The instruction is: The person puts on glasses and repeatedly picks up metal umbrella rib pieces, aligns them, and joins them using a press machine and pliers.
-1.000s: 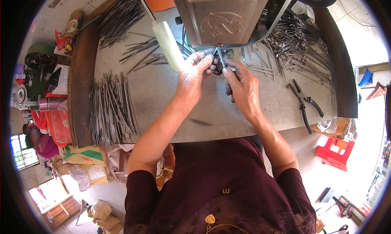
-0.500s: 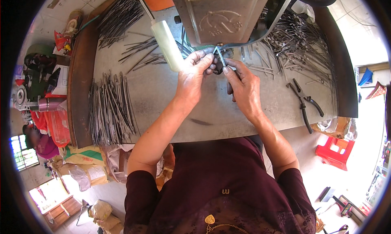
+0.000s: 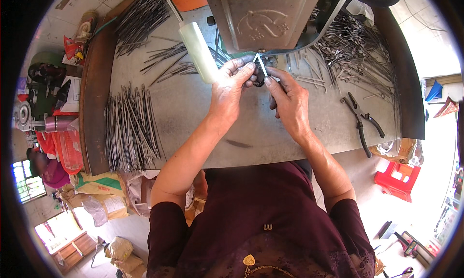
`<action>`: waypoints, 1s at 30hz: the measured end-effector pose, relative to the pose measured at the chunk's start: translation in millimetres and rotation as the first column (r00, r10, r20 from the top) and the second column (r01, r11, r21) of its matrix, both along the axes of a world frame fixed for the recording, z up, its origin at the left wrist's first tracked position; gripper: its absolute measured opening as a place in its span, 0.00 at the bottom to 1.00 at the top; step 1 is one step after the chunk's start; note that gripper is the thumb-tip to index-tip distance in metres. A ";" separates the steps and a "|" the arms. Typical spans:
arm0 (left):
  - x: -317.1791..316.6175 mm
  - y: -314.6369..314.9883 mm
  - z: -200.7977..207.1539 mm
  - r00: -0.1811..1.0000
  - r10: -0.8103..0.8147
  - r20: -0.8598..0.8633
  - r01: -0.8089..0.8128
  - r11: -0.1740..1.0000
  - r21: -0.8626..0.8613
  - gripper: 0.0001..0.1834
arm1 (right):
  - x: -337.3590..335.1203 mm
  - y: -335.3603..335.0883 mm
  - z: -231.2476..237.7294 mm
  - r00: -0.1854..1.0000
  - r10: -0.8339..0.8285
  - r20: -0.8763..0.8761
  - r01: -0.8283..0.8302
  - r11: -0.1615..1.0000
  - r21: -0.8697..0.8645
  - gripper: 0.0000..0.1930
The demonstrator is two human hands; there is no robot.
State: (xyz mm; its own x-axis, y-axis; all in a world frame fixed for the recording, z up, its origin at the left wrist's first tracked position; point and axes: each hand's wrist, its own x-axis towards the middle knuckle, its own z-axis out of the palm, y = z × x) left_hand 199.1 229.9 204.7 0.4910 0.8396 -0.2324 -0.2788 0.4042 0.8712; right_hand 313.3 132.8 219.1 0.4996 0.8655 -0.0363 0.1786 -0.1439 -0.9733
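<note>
My left hand [image 3: 228,92] and my right hand [image 3: 290,101] are close together under the front of a grey metal machine [image 3: 266,24]. Between them is a thin, bright metal strip [image 3: 262,66] in the shape of an upside-down V, its peak up against the machine's lower edge. Whether it is one bent strip or two meeting pieces, I cannot tell. Thumb and fingers of the left hand pinch its left leg, and the right hand pinches the lower end of the right leg. Behind the fingers, a dark machine part [image 3: 260,80] is mostly hidden.
A white tubular lamp [image 3: 199,53] hangs beside my left hand. Bundles of thin metal rods lie at near left [image 3: 130,130] and far left [image 3: 142,21]. A tangled heap of rods [image 3: 355,51] covers the far right. Open-jawed pliers [image 3: 358,117] rest near the table's [image 3: 193,145] right edge.
Both hands hold almost the same place and grip. The metal strip has shifted very slightly and looks brighter; the lamp has moved up a touch.
</note>
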 end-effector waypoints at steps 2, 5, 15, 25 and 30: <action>-0.3 0.4 0.4 1.000 -0.003 0.016 0.003 1.000 0.015 0.13 | 0.6 0.6 1.6 0.998 0.002 -0.060 -0.005 0.999 -0.042 0.14; 1.5 0.7 0.4 1.000 0.008 0.022 -0.009 1.000 0.019 0.14 | -0.1 3.5 2.7 0.993 -0.005 -0.117 0.001 1.000 -0.031 0.14; -1.1 -3.0 18.0 0.987 0.021 -0.161 0.010 0.982 0.187 0.12 | 6.3 4.1 5.0 0.992 0.109 0.070 -0.108 0.994 -0.023 0.11; -2.8 2.9 13.4 0.984 0.011 -0.176 0.025 0.979 0.203 0.11 | -5.7 2.7 -6.7 0.999 0.052 -0.015 -0.052 0.998 0.040 0.14; -2.8 2.8 15.4 0.984 0.003 -0.177 0.025 0.988 0.155 0.11 | -2.6 3.0 -8.4 0.998 0.031 0.050 -0.033 0.998 0.049 0.15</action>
State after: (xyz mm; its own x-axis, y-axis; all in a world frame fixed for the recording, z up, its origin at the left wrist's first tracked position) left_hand 196.4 232.6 220.1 0.4636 0.8671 -0.1823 -0.1119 0.2614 0.9587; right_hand 310.7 135.8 210.6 0.4716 0.8813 0.0312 0.2307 -0.0892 -0.9689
